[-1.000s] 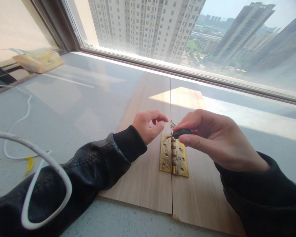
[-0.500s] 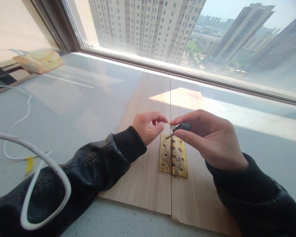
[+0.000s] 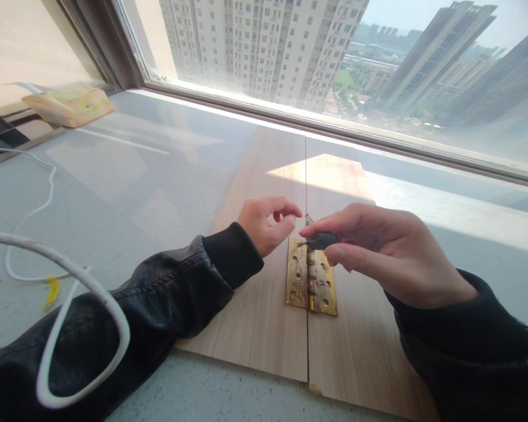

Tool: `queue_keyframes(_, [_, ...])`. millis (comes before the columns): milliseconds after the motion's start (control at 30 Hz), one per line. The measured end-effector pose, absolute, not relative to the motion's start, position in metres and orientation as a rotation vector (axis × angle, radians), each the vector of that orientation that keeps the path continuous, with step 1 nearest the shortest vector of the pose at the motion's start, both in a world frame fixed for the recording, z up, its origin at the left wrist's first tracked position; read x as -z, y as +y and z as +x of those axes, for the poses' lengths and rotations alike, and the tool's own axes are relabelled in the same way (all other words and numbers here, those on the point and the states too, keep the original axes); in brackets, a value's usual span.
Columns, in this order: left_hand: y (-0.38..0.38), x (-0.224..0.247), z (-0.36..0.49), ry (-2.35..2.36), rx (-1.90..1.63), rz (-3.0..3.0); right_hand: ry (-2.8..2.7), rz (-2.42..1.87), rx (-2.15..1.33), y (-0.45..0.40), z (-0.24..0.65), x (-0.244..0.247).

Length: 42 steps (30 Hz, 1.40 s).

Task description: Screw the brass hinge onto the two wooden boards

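Note:
A stubby screwdriver (image 3: pixel 323 240) with a dark handle is held between the thumb and fingers of my right hand (image 3: pixel 385 249). Its short shaft points left, and the tip is at the upper left hole of a worn brass hinge (image 3: pixel 301 278). The hinge lies opened flat across the seam of two pale wooden boards (image 3: pixel 255 346). Just beyond the hinge sits a small cluster of screws (image 3: pixel 308 220), partly hidden by my fingers. My left hand (image 3: pixel 268 223) rests to the left of it, thumb and forefinger pinched together; what is between them, if anything, is too small to see.
A white cable (image 3: pixel 118 319) loops over my left sleeve, with a yellow tag (image 3: pixel 51 291) near it on the speckled countertop (image 3: pixel 180 387). A tissue pack (image 3: pixel 73 105) lies at the far left, by the window frame (image 3: pixel 264 111).
My right hand has shifted slightly right and down, and the screwdriver handle has dropped to a flatter angle. The left hand keeps its pinch, almost unmoved.

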State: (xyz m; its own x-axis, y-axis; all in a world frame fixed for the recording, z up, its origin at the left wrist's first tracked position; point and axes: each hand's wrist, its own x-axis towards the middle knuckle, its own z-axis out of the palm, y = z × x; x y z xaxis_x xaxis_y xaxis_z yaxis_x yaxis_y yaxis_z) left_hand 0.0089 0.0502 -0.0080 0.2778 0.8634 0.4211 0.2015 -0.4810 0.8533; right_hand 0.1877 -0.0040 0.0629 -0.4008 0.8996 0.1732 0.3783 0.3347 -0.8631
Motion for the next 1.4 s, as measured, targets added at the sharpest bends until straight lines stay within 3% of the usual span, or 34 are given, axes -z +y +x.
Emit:
queue_keyframes(667, [0.051, 0.011, 0.011, 0.947, -1.249, 1.842, -1.881, -1.338, -0.336, -0.009, 0.174, -0.059])
queue_keyframes(867, [0.052, 0.011, 0.010, 0.936, -1.281, 1.859, -1.831, -1.300, 0.132, -0.003, 0.176, -0.045])
queue_keyframes(1033, [0.052, 0.011, 0.010, 0.940, -1.259, 1.853, -1.908, -1.184, -0.051, -0.005, 0.173, -0.043])
queue_keyframes(1267, [0.052, 0.011, 0.010, 0.922, -1.265, 1.858, -1.999, -1.190, -0.603, -0.006, 0.178, -0.056])
queue_keyframes(1400, [0.051, 0.010, 0.009, 0.934, -1.256, 1.865, -2.131, -1.203, -0.695, -0.006, 0.188, -0.069])
